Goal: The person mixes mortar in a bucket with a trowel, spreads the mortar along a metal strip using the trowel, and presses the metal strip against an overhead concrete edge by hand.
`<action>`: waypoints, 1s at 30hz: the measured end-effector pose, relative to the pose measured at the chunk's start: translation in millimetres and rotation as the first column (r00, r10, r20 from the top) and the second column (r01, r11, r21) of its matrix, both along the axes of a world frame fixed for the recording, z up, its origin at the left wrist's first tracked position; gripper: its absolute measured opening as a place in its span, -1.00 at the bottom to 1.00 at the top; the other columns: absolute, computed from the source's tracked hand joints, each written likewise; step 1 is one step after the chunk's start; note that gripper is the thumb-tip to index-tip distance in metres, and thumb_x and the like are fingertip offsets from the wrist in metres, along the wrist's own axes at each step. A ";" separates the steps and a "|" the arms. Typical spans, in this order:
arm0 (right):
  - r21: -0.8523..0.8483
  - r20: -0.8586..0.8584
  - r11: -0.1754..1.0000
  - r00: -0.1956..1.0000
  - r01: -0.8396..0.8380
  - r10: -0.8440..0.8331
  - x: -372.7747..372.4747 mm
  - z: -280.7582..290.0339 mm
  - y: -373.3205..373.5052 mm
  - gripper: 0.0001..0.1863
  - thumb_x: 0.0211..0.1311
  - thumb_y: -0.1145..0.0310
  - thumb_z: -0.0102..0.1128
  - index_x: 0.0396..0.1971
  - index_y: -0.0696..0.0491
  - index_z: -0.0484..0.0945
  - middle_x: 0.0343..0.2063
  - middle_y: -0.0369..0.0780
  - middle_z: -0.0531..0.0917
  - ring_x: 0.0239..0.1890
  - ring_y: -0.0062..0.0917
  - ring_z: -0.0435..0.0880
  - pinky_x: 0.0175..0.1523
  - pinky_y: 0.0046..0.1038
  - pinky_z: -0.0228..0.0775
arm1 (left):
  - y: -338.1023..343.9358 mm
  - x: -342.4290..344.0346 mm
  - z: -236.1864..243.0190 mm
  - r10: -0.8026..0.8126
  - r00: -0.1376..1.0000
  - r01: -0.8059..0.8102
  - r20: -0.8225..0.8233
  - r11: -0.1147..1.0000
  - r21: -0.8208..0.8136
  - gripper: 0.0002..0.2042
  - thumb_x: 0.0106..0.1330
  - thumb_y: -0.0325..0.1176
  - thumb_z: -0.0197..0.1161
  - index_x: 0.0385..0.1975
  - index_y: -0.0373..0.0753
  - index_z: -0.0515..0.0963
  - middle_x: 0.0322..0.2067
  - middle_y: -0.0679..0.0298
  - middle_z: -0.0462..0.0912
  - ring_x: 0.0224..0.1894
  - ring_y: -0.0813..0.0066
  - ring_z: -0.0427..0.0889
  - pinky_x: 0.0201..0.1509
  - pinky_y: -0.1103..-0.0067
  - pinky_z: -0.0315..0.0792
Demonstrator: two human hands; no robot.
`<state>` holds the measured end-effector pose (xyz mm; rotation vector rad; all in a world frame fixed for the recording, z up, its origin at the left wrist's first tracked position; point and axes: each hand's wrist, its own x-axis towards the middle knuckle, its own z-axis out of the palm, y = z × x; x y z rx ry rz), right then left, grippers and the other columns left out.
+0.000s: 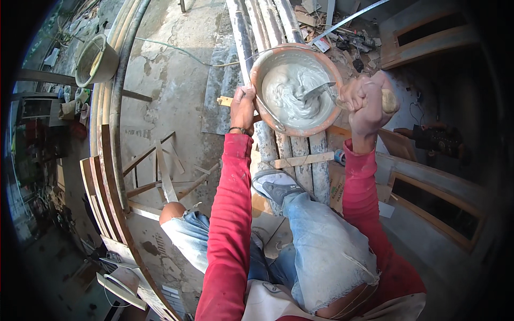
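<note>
My left hand (242, 109) is closed on the left rim of a round orange bucket (334, 109), which rests on several paint-spattered poles (302, 176). Inside the bucket is wet grey mortar (286, 91). My right hand (367, 101) grips the handle of a trowel (318, 91) over the bucket's right side, its blade dipped in the mortar. My foot in a grey shoe (276, 184) is on the poles below the bucket.
A pale bucket (96, 61) hangs by the curved poles at left. Wooden planks (107, 198) and braces line that side above a concrete floor (166, 80). Rubble (348, 48) lies beyond the poles. Framed openings (433, 208) and a person in dark clothing (439, 142) are at right.
</note>
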<state>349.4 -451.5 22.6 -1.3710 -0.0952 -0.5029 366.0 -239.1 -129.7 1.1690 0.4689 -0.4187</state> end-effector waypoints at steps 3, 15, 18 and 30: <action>0.219 0.109 0.971 0.991 -0.096 0.073 -10.0 4.5 -12.9 -0.75 0.12 0.55 -0.02 -0.73 0.13 0.27 -0.80 -0.28 0.34 -0.76 -0.71 0.28 -0.67 -0.60 0.13 | -4.9 0.5 7.8 -0.017 0.999 0.017 -0.027 1.000 -0.020 -0.68 0.44 -0.09 -0.06 0.07 -0.07 0.32 0.02 0.27 0.43 0.01 0.27 0.50 -0.06 0.15 0.50; 0.025 0.123 0.995 0.987 0.100 -0.102 76.6 7.8 28.5 -0.73 -0.01 0.47 0.12 -0.78 0.12 0.27 -0.81 -0.33 0.38 -0.69 -0.68 0.40 -0.53 -0.55 0.26 | -4.2 1.4 6.0 -0.003 1.000 0.003 -0.025 1.000 0.017 -0.70 0.44 -0.10 -0.04 0.02 -0.10 0.33 0.00 0.26 0.43 0.00 0.26 0.52 -0.10 0.14 0.53; -0.080 0.095 0.966 0.966 0.247 -0.239 94.5 -46.8 14.7 -0.71 0.02 0.49 0.09 -0.80 0.09 0.25 -0.82 -0.36 0.39 -0.75 -0.73 0.37 -0.62 -0.58 0.20 | -8.3 4.4 -5.9 0.003 1.000 -0.003 -0.003 1.000 0.005 -0.72 0.45 -0.12 -0.07 0.02 -0.10 0.33 -0.03 0.28 0.43 -0.01 0.28 0.52 -0.11 0.15 0.53; 0.090 0.012 0.996 1.000 -0.018 0.017 -11.1 8.5 -9.3 -0.70 0.13 0.55 -0.03 -0.76 0.08 0.19 -0.83 -0.34 0.28 -0.81 -0.73 0.21 -0.71 -0.61 0.08 | -0.3 -0.6 8.4 -0.006 0.999 0.006 -0.034 1.000 0.014 -0.73 0.44 -0.12 -0.08 0.02 -0.08 0.34 -0.04 0.30 0.44 -0.03 0.33 0.51 -0.13 0.18 0.51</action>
